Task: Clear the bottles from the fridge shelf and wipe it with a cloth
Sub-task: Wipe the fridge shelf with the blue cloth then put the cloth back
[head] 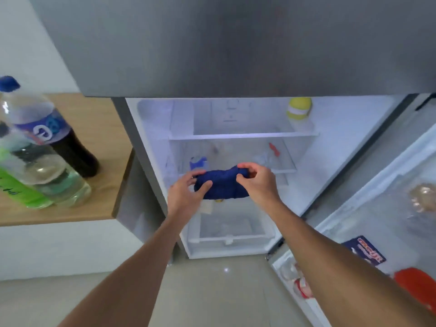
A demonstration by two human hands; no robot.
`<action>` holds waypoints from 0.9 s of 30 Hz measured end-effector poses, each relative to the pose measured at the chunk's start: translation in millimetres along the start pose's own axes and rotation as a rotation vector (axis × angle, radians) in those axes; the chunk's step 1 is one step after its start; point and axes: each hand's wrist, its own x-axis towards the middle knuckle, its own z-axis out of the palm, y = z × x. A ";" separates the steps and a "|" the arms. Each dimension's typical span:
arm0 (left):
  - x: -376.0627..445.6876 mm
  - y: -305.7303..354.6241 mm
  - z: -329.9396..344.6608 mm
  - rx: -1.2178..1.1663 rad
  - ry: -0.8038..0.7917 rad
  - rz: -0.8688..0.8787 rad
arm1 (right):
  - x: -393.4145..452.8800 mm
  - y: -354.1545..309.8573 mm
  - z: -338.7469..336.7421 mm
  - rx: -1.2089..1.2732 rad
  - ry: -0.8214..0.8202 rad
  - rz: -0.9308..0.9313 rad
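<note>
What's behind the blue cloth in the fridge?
Behind the blue cloth, held by the left hand and right hand, a blue-capped bottle shows on the shelf. The shelf's middle is covered.

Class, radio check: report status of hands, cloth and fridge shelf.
Left hand and right hand both gripping blue cloth before open fridge. Bottles out on counter. Yellow-capped container on upper shelf.

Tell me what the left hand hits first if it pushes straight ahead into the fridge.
Likely the blue-capped bottle on the shelf, just beyond the left hand holding the blue cloth; depth is unclear.
</note>
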 end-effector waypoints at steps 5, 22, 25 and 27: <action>95.7 -21.3 91.4 -0.086 0.020 0.031 | 103.6 61.4 -4.4 0.028 0.059 -0.005; 239.8 -105.3 147.5 1.063 -0.210 0.237 | 227.2 146.4 82.8 -0.869 -0.178 -0.268; 243.2 -110.8 146.9 1.068 -0.179 0.273 | 206.4 165.2 73.1 -0.924 -0.117 -0.258; 244.6 -111.3 145.1 1.059 -0.193 0.285 | 202.5 182.2 51.2 -0.968 -0.042 -0.159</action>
